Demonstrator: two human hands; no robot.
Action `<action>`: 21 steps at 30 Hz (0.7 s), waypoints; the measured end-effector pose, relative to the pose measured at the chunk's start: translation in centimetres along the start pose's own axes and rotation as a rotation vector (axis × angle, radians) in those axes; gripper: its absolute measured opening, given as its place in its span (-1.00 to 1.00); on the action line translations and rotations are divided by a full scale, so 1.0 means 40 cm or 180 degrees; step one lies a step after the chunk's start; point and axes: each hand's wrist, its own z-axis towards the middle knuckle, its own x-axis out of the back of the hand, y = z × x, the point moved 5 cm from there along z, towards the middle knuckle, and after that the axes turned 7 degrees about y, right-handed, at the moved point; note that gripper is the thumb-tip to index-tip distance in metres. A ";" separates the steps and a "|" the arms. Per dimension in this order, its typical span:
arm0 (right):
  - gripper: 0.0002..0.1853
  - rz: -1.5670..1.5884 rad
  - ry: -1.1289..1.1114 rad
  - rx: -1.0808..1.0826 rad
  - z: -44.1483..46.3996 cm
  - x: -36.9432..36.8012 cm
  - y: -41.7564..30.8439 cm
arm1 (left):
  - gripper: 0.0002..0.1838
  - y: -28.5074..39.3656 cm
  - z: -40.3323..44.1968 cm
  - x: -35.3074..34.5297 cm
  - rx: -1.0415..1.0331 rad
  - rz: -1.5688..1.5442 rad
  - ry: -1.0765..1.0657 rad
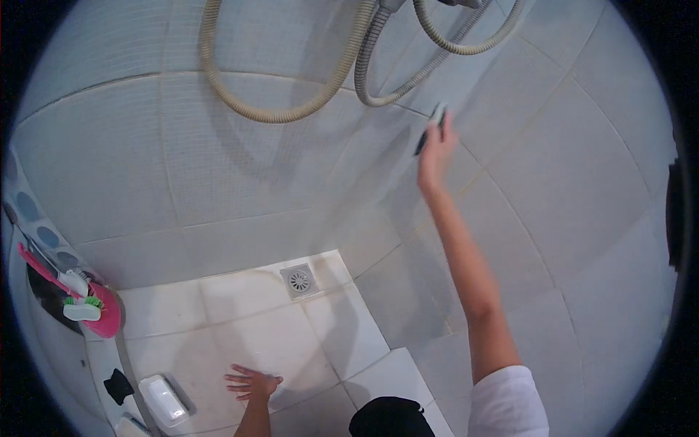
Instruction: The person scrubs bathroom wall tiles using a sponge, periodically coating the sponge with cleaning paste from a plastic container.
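Note:
My right hand (437, 149) is raised against the grey tiled wall near the corner, its fingers closed around a small flat scrubber (438, 115), pale on one side and dark on the other. The scrubber is at the wall surface; its exact face is partly hidden by the hand. Low in the view, my left hand (253, 382) hangs above the white tiled floor with its fingers spread and nothing in it. A white plastic box (164, 400) lies on the floor to the left of that hand.
Ribbed shower hoses (273, 116) loop down from the top. A square floor drain (299, 281) sits near the corner. At the left stand a pink container (108, 313), a green-bristled brush (82, 309) and a small black object (118, 387).

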 end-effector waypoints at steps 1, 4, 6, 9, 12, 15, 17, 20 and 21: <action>-0.48 -0.0119 0.0209 0.0316 0.047 0.022 -0.097 | 0.61 0.000 -0.012 0.014 0.0011 -0.0029 -0.0069; -0.47 -0.0704 0.0330 0.1092 0.120 -0.047 -0.179 | 0.61 0.002 -0.014 0.016 0.0022 -0.0061 -0.0057; -0.47 -0.1074 0.0285 0.1423 0.055 -0.126 -0.199 | 0.61 -0.003 -0.011 0.018 0.0028 -0.0021 -0.0013; -0.50 -0.0746 -0.0208 0.1301 -0.071 -0.093 -0.170 | 0.61 -0.003 -0.011 0.012 -0.0011 0.0031 -0.0057; -0.54 -0.0455 -0.1050 0.1130 -0.011 -0.080 -0.190 | 0.61 -0.002 -0.001 0.012 0.0002 0.0028 -0.0010; -0.52 -0.0068 -0.0300 0.1096 0.142 -0.084 -0.252 | 0.60 0.002 -0.006 0.009 0.0001 0.0096 -0.0092; -0.51 -0.1223 0.0842 0.1603 0.156 -0.119 -0.256 | 0.61 0.003 -0.031 0.035 0.0050 0.0028 -0.0085; -0.52 -0.0939 0.0442 0.1563 -0.005 -0.136 -0.178 | 0.61 -0.002 -0.017 0.021 0.0044 -0.0040 0.0010; -0.52 -0.0974 -0.0060 0.1542 -0.058 -0.115 -0.163 | 0.61 -0.004 -0.020 0.022 0.0039 -0.0054 -0.0002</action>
